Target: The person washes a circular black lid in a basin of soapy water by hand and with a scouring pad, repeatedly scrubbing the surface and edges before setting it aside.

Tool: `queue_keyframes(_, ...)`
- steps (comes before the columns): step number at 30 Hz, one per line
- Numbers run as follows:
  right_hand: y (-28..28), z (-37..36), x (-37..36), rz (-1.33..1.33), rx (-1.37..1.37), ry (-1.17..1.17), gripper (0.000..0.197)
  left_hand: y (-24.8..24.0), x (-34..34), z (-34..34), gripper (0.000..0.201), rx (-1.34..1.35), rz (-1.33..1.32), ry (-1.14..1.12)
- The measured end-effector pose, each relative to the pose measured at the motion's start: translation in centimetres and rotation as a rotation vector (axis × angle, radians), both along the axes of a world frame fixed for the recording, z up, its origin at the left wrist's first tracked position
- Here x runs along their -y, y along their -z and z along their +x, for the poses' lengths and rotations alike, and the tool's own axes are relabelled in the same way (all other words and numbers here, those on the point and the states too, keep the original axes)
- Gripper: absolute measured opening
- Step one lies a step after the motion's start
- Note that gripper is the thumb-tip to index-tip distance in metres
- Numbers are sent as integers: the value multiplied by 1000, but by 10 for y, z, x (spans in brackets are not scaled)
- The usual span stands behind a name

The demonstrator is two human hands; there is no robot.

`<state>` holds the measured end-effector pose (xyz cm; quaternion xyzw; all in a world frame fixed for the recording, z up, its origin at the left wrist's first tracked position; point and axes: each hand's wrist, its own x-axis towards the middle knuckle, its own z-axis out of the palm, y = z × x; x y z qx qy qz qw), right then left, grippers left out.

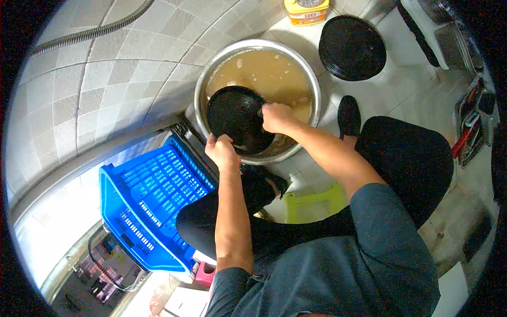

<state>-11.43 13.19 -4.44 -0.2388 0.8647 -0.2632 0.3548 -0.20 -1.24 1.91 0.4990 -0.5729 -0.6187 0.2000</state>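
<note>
A round black pan (pixel 235 119) is tilted over a large metal basin (pixel 317 100), which holds cloudy brown water (pixel 264 68) with bits of foam. My left hand (pixel 223 152) grips the pan's near left rim, with its fingers bent round the edge. On the pan's right side lies my right hand (pixel 278 117), its fingers curled closed against the black surface. Whatever may be inside that fist is hidden. More round black pans (pixel 352 48) sit in a stack on the floor, right of the basin.
A blue plastic crate (pixel 153 195) stands at the left beside the tiled wall (pixel 121 79). Behind the basin is a yellow container (pixel 307 13). A green stool (pixel 314 203) is beneath me. A metal hose (pixel 92 33) runs along the wall.
</note>
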Motion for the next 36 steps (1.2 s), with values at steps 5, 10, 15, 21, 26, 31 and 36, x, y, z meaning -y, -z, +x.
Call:
queue_keyframes(5, 4, 12, 3, -50, 387, -94, 26, 32, 16, 3, 58, 141, 65, -179)
queue_keyframes(10, 28, -16, 0, -163, 571, 258, 38, 45, 19, -5, 64, 215, 293, -171)
queue_keyframes(15, 50, -37, -11, -289, 417, 646, 34, 119, 31, 3, 34, -19, 660, -192)
queue_keyframes(21, 44, -38, -15, -308, 533, 869, 34, 162, 24, 5, 72, -78, 829, -185)
queue_keyframes(26, 44, -31, -22, -345, 568, 846, 30, 177, 13, -7, 89, -37, 872, -126)
queue_keyframes(31, 45, -29, -26, -367, 648, 832, 29, 190, 12, -7, 89, 18, 764, -81)
queue_keyframes(36, 47, -22, -17, -406, 669, 866, 27, 217, 37, 14, 82, 76, 802, -229)
